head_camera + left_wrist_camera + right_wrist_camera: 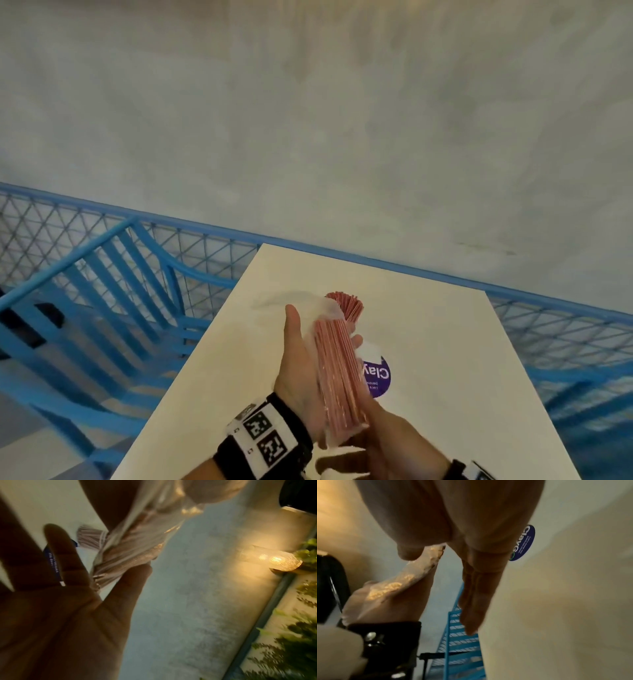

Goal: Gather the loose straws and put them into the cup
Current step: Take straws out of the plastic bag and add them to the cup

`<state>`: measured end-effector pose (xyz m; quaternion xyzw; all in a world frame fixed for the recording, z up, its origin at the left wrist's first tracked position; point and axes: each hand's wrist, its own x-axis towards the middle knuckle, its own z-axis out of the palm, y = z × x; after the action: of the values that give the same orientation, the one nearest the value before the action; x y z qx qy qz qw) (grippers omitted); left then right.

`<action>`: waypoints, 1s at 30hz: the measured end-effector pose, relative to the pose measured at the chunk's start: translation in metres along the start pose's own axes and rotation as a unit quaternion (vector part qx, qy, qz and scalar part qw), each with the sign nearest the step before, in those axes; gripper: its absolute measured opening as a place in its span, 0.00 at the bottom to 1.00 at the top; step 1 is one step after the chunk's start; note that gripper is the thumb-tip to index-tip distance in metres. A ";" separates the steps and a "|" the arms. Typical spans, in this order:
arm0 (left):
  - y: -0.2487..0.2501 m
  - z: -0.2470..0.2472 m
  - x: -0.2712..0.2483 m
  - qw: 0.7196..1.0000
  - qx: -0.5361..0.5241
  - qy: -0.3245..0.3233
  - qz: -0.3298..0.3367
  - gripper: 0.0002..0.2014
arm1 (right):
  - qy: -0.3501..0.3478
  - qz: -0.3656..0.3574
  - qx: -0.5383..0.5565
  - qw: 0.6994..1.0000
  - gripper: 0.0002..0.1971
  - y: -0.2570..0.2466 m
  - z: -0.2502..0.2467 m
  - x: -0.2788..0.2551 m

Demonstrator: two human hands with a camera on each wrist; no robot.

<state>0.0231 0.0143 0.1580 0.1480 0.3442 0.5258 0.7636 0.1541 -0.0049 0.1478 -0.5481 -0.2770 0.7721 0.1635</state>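
Observation:
A bundle of pink straws in a clear plastic sleeve is held above the white table. Its red tips point away from me. My left hand lies open under it, thumb up and fingers straight, cradling its left side. In the left wrist view the sleeved straws rest across those straight fingers. My right hand grips the bundle's near end. The right wrist view shows its thumb pressing the crinkled sleeve. No cup shows in any view.
A round purple sticker lies on the table just right of the bundle. A blue slatted chair stands left of the table. A blue mesh railing runs behind the table, with a grey wall beyond it.

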 end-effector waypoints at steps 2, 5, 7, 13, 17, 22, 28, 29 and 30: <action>-0.002 0.004 0.002 1.000 0.021 -0.003 0.019 0.49 | 0.012 -0.040 0.073 0.996 0.31 -0.001 -0.002 -0.003; -0.005 0.011 -0.004 0.998 0.037 -0.029 0.038 0.49 | 0.027 -0.091 0.169 0.981 0.31 -0.003 -0.006 -0.008; -0.003 0.019 -0.011 0.995 0.050 -0.061 0.062 0.48 | 0.045 -0.130 0.168 0.976 0.29 -0.006 -0.010 -0.012; 0.027 0.026 -0.042 0.985 0.045 -0.123 0.109 0.37 | 0.058 -0.258 0.103 0.959 0.20 -0.014 -0.018 -0.025; 0.058 0.007 -0.044 0.987 0.048 -0.065 0.137 0.39 | 0.139 -0.354 -0.008 0.925 0.20 -0.021 -0.039 -0.033; 0.087 -0.017 -0.032 0.977 0.130 0.042 0.162 0.15 | 0.173 -0.396 -0.074 0.899 0.19 -0.036 -0.064 -0.048; 0.098 -0.035 -0.027 0.964 0.191 0.077 0.170 0.07 | 0.189 -0.429 -0.160 0.868 0.13 -0.051 -0.091 -0.068; 0.096 -0.037 -0.025 0.961 0.202 0.084 0.171 0.07 | 0.188 -0.433 -0.154 0.868 0.14 -0.053 -0.094 -0.069; 0.093 -0.036 -0.024 0.957 0.217 0.091 0.172 0.06 | 0.184 -0.433 -0.141 0.871 0.15 -0.054 -0.097 -0.068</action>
<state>-0.0721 0.0248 0.1957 0.3185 0.4876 0.5732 0.5764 0.2658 0.0239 0.2086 -0.5227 -0.5572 0.4615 0.4509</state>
